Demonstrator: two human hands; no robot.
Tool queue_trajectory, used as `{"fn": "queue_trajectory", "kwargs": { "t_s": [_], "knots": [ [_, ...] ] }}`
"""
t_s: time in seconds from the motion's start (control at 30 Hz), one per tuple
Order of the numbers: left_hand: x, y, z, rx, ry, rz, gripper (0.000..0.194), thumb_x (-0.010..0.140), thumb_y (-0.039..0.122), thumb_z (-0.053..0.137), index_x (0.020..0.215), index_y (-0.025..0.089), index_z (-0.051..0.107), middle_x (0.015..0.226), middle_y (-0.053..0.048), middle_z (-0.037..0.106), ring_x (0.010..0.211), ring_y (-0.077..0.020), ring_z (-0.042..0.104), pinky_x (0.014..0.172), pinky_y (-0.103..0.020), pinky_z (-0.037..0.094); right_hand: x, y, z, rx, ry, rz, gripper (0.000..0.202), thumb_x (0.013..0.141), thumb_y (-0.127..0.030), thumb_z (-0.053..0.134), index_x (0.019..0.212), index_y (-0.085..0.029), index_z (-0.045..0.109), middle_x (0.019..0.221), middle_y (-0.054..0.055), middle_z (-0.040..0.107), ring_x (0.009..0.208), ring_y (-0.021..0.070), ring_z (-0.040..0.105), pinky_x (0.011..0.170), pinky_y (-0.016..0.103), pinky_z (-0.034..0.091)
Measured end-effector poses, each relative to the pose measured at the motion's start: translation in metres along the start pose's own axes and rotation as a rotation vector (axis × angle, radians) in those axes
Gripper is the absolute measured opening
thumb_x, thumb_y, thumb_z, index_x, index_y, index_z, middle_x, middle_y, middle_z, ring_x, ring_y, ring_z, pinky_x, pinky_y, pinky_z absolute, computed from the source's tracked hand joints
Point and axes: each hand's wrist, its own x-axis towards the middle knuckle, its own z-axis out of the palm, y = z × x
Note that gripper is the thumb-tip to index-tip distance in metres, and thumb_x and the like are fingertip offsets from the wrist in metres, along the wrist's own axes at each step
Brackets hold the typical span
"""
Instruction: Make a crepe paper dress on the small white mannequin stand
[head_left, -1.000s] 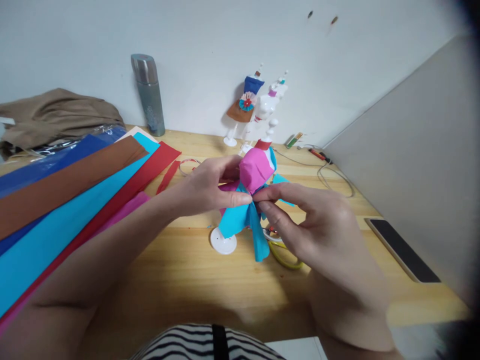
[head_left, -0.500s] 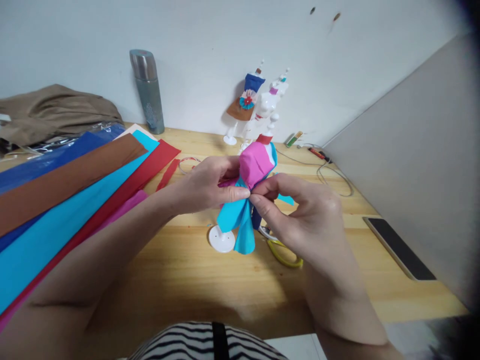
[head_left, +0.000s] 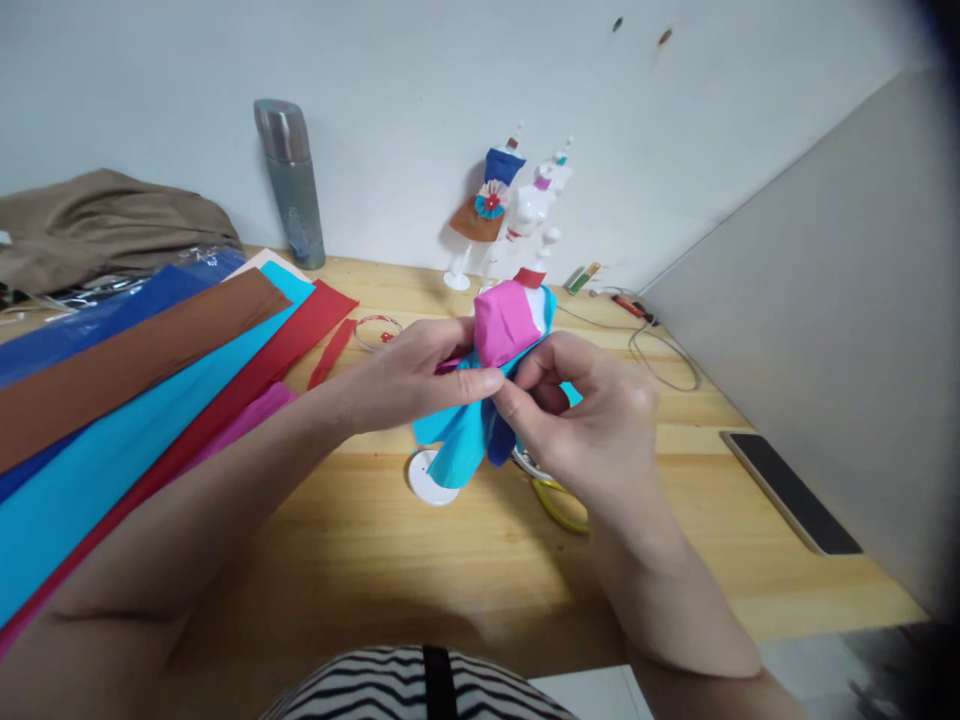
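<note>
A miniature dress form (head_left: pixel 551 237) stands tilted between my hands, wearing a pink top (head_left: pixel 508 322), a red collar band (head_left: pixel 530 277) and a skirt of blue pieces (head_left: pixel 459 445). Its round white base (head_left: pixel 433 480) shows at the lower left. My left hand (head_left: pixel 427 375) is wrapped round the waist from the left, thumb pressed on the front. From the right, my right hand (head_left: pixel 581 420) pinches the waist with thumb and forefinger, close to the left thumb tip. What sits between those fingertips is hidden.
Coloured strips (head_left: pixel 142 360) lie fanned at left, near a flask (head_left: pixel 290 185) and brown cloth (head_left: pixel 112 230). Other small dress forms (head_left: pixel 487 195) stand by the wall. Yellow-handled scissors (head_left: pixel 561 508) lie behind my right hand. At right are a phone (head_left: pixel 791 490) and a cable (head_left: pixel 667 365).
The dress form has turned a little, so its light blue skirt pieces swing left and more dark blue shows. My right hand has shifted slightly left, still pinching at the waist.
</note>
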Motion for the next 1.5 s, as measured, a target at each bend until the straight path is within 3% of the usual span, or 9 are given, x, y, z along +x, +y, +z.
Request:
{"fn": "queue_trajectory", "kwargs": {
  "t_s": [0.1,0.3,0.4,0.5,0.67,0.93,1.17,1.4,1.5],
  "knots": [
    [0.002,-0.001,0.002,-0.038,-0.037,-0.030,0.025,0.083,0.036,0.069,0.097,0.015,0.069,0.089,-0.005,0.070,0.087,-0.0213,0.067,0.077,-0.032,0.056,0.001,0.001,0.000,-0.005,0.000,-0.008,0.032,0.083,-0.019,0.070,0.063,-0.026,0.046,0.048,-0.008,0.043,0.042,0.0096,0.036,0.042,0.027,0.031],
    [0.002,0.002,0.008,-0.170,0.056,-0.145,0.017,0.078,0.026,0.066,0.091,0.015,0.067,0.082,-0.003,0.069,0.079,-0.0185,0.064,0.069,-0.030,0.053,0.004,0.005,0.003,-0.135,0.004,-0.094,0.036,0.089,-0.023,0.071,0.065,-0.026,0.044,0.051,-0.006,0.047,0.046,0.0135,0.045,0.056,0.032,0.041],
    [0.003,-0.002,0.008,-0.216,0.076,-0.163,0.019,0.078,0.029,0.070,0.091,0.016,0.067,0.081,-0.003,0.070,0.080,-0.0192,0.066,0.070,-0.030,0.054,0.004,0.007,0.004,-0.187,0.034,-0.152,0.039,0.089,-0.027,0.073,0.065,-0.026,0.043,0.051,-0.004,0.048,0.051,0.0162,0.050,0.061,0.034,0.042],
    [0.005,-0.013,0.004,-0.275,0.054,-0.119,0.030,0.078,0.038,0.077,0.095,0.015,0.068,0.089,-0.006,0.073,0.089,-0.0227,0.071,0.077,-0.033,0.057,0.005,0.007,-0.001,-0.120,0.028,-0.203,0.040,0.090,-0.031,0.073,0.063,-0.025,0.044,0.051,-0.005,0.046,0.050,0.0152,0.049,0.058,0.033,0.040],
    [0.010,-0.028,-0.004,-0.422,0.012,-0.088,0.043,0.078,0.046,0.083,0.103,0.013,0.071,0.103,-0.012,0.079,0.107,-0.0278,0.074,0.094,-0.037,0.058,0.010,0.011,-0.018,0.000,0.061,-0.106,0.031,0.091,-0.025,0.066,0.065,-0.025,0.049,0.052,-0.005,0.048,0.045,0.0121,0.042,0.046,0.029,0.034],
    [0.010,-0.034,-0.016,-0.502,-0.003,-0.151,0.054,0.074,0.049,0.086,0.112,0.013,0.072,0.107,-0.017,0.080,0.108,-0.0353,0.077,0.092,-0.044,0.061,0.013,0.017,-0.018,0.000,0.016,-0.221,0.014,0.087,-0.019,0.067,0.076,-0.025,0.061,0.060,-0.003,0.063,0.053,0.0132,0.057,0.054,0.029,0.044],
    [0.009,-0.032,-0.019,-0.587,-0.042,-0.198,0.050,0.074,0.046,0.088,0.108,0.012,0.075,0.100,-0.015,0.082,0.093,-0.0293,0.079,0.089,-0.039,0.061,0.010,0.010,-0.015,0.030,-0.087,-0.218,0.017,0.087,-0.022,0.070,0.073,-0.024,0.061,0.060,-0.003,0.063,0.053,0.0126,0.057,0.056,0.029,0.046],
    [0.006,-0.036,-0.030,-0.532,0.000,-0.235,0.053,0.071,0.050,0.087,0.105,0.011,0.076,0.100,-0.016,0.081,0.095,-0.0306,0.079,0.092,-0.042,0.060,0.013,0.019,-0.013,0.000,0.026,-0.179,0.016,0.084,-0.016,0.065,0.072,-0.025,0.061,0.060,-0.003,0.063,0.053,0.0142,0.056,0.053,0.029,0.043],
    [0.004,-0.044,-0.036,-0.507,0.020,-0.296,0.051,0.075,0.052,0.083,0.105,0.011,0.076,0.099,-0.017,0.081,0.090,-0.0314,0.079,0.085,-0.043,0.061,0.016,0.026,-0.014,-0.011,0.002,-0.164,0.015,0.084,-0.017,0.065,0.073,-0.025,0.060,0.061,-0.003,0.064,0.053,0.0149,0.057,0.054,0.030,0.043]
  ]
}}
